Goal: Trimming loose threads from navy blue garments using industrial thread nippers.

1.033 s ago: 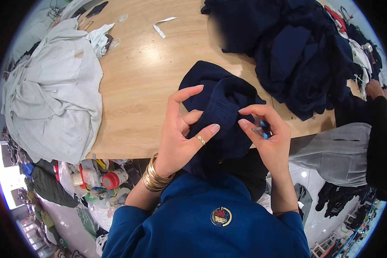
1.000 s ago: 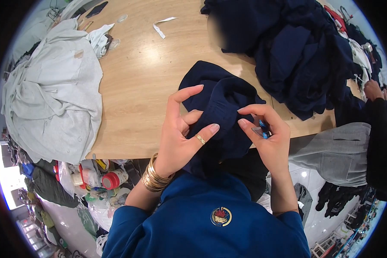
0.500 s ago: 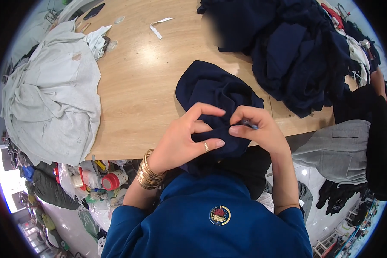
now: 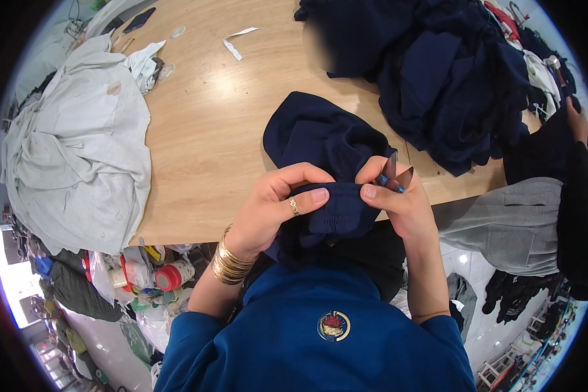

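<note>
A navy garment lies bunched at the table's front edge, part of it hanging over my lap. My left hand, with a ring and gold bangles, pinches the garment's folded edge between thumb and fingers. Close by on the right, my right hand pinches the same edge. Tucked in that hand's fingers is a small pair of thread snips, blue with two dark blades pointing up and away. Between the two thumbs the edge is stretched nearly straight, and a puckered patch shows just below it.
A heap of navy garments covers the table's far right. Light grey fabric drapes over the left end. A white strip and a dark phone lie further back. At right stands another person in grey trousers.
Both my hands have closed on the garment's edge and pulled it taut; before, my left fingers were spread. The snips' blades now stick out from my right hand.
</note>
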`<action>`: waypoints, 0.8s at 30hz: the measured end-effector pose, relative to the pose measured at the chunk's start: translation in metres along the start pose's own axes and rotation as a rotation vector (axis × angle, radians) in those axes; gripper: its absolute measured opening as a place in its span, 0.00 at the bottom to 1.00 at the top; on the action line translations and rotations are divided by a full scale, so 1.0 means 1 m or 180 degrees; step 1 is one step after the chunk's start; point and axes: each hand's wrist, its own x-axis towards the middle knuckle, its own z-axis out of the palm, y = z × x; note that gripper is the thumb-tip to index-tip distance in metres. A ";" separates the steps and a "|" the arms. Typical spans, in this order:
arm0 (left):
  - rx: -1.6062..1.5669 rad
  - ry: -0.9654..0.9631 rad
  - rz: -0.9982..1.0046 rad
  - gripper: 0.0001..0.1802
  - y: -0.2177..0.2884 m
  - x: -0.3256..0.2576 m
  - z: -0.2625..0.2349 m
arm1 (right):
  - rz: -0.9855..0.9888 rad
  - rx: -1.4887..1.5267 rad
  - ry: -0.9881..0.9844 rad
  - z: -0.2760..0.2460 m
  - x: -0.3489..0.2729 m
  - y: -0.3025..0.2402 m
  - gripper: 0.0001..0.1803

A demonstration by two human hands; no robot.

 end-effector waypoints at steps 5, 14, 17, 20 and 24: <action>-0.0218 -0.0052 0.0121 0.08 -0.007 0.000 0.000 | -0.0023 0.0120 -0.0018 0.000 -0.002 0.004 0.05; 0.0575 0.0357 0.0525 0.07 -0.010 0.000 0.003 | -0.0600 -0.1325 0.0770 0.019 -0.006 -0.001 0.07; 0.0483 0.0412 0.0441 0.06 -0.008 0.000 0.004 | -0.1307 -0.2184 0.1061 0.017 -0.014 -0.001 0.13; 0.0502 0.0432 0.0473 0.06 -0.007 -0.001 0.006 | -0.1386 -0.2383 0.1026 0.023 -0.020 -0.010 0.17; 0.0602 0.0502 0.0670 0.06 -0.008 -0.001 0.007 | -0.1648 -0.3429 0.1107 0.023 -0.023 -0.007 0.16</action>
